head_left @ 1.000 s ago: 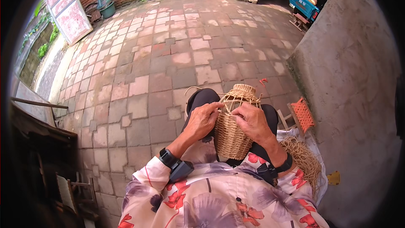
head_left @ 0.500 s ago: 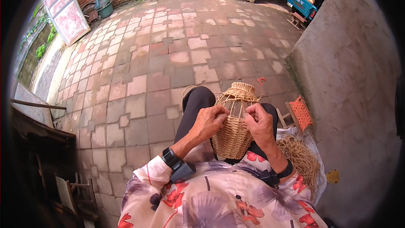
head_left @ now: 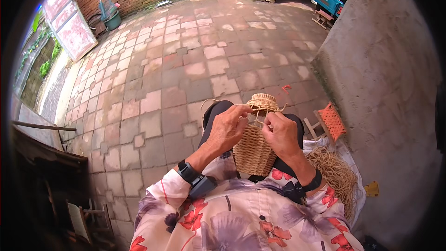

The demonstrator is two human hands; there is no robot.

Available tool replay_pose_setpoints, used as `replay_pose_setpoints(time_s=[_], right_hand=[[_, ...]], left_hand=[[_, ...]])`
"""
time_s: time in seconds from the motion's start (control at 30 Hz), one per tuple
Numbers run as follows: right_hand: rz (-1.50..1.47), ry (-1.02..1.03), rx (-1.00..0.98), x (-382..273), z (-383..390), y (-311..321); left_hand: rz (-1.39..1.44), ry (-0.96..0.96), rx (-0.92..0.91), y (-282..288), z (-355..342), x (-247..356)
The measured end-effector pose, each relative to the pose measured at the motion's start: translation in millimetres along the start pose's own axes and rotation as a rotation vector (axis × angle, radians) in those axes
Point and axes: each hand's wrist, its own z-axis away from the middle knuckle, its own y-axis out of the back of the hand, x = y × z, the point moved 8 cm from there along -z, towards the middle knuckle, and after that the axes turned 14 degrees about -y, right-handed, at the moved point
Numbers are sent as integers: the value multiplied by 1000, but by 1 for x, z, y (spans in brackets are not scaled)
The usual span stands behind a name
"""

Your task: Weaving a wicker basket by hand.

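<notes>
A woven straw basket (head_left: 253, 152) stands between my knees, its tightly woven body below and a coiled neck (head_left: 263, 100) at the top, with bare upright strands showing in the gap between. My left hand (head_left: 228, 124) is closed in a pinch at the lower edge of the neck, on a straw strand there. Across the gap, my right hand (head_left: 281, 135) is closed with thumb and finger together on the upright strands at the right. The exact points of grip are partly hidden by the fingers. A loose straw end sticks out past my left knee.
On my right, a heap of straw cord (head_left: 331, 169) lies on a white sack, by a small stool with an orange woven seat (head_left: 331, 122) and a grey wall (head_left: 385, 88). Dark wooden furniture (head_left: 49, 158) stands left. Paving (head_left: 153, 102) stretches ahead.
Both hands have moved up from the woven body's top edge toward the neck. My left hand now reaches the neck. The view has shifted slightly.
</notes>
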Motion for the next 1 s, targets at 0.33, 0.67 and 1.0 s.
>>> replay_pose_setpoints(time_s=[0.33, 0.67, 1.0], right_hand=[[-255, -91, -99, 11, 1, -8], [-279, 4, -80, 19, 23, 3], [-86, 210, -73, -23, 7, -4]], left_hand=[[26, -65, -320, -21, -15, 4], [-227, -181, -155, 0, 10, 8], [68, 59, -67, 7, 10, -7]])
